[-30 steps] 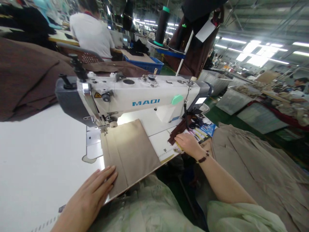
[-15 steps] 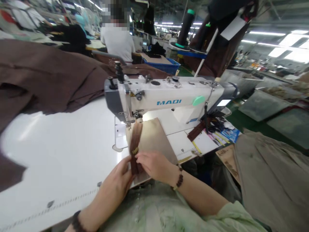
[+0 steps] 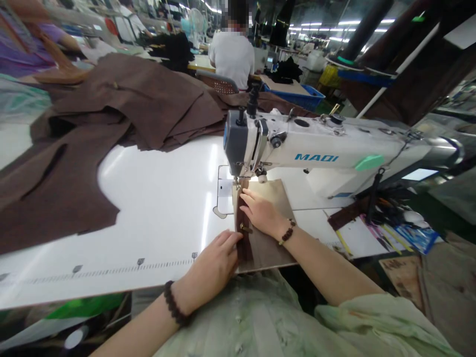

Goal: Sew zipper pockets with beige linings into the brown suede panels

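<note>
The brown zip lies on the tan cloth, its far end by the sewing machine. The right hand presses on it, fingers a little apart. The left hand touches its near part, fingers bent; I can't tell if they pinch.

A pale green shirt with faint, mottled patches fills the bottom centre of the frame; the small raised spots down its front may be buttons, too blurred to be sure. At lower right hangs a loose, creased sleeve. The bare left hand has a chunky dark beaded bracelet at its wrist; the right hand, a thinner brown beaded band with lighter bits.
</note>
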`<action>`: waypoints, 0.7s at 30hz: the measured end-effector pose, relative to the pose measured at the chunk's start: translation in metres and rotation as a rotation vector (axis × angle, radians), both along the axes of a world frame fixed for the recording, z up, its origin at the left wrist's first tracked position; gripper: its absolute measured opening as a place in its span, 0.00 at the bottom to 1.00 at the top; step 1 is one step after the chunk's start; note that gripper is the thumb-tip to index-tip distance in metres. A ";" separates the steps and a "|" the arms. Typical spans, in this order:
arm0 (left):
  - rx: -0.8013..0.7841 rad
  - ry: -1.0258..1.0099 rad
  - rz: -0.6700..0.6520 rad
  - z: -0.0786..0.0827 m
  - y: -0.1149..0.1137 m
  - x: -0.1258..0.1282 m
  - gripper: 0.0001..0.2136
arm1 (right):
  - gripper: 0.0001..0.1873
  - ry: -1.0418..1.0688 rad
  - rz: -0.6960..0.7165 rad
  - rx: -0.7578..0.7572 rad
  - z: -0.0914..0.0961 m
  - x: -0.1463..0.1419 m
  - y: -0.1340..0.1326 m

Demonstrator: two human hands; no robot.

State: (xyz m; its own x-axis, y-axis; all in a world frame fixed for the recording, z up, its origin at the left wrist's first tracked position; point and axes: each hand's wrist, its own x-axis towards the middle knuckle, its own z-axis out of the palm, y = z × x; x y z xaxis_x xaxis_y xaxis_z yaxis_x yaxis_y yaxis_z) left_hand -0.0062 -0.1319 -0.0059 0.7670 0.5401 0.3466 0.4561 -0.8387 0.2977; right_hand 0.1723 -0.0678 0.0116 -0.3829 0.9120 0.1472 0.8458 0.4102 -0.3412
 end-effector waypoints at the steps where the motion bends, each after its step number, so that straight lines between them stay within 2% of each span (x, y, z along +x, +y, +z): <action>1: 0.003 -0.006 0.001 0.000 0.000 0.000 0.07 | 0.19 0.009 -0.009 0.012 -0.007 0.000 0.002; 3: 0.007 -0.011 -0.001 -0.001 0.000 -0.001 0.08 | 0.20 0.029 -0.031 0.037 -0.017 0.001 0.002; 6: 0.015 -0.013 -0.034 0.002 -0.001 -0.003 0.10 | 0.22 0.040 -0.042 0.028 -0.022 0.003 -0.003; 14: -0.025 -0.046 -0.247 0.016 -0.020 -0.009 0.14 | 0.22 -0.078 0.017 0.000 -0.015 0.007 -0.042; 21: -0.087 -0.037 -0.250 0.013 -0.022 -0.009 0.13 | 0.20 -0.096 -0.010 0.036 -0.010 0.004 -0.041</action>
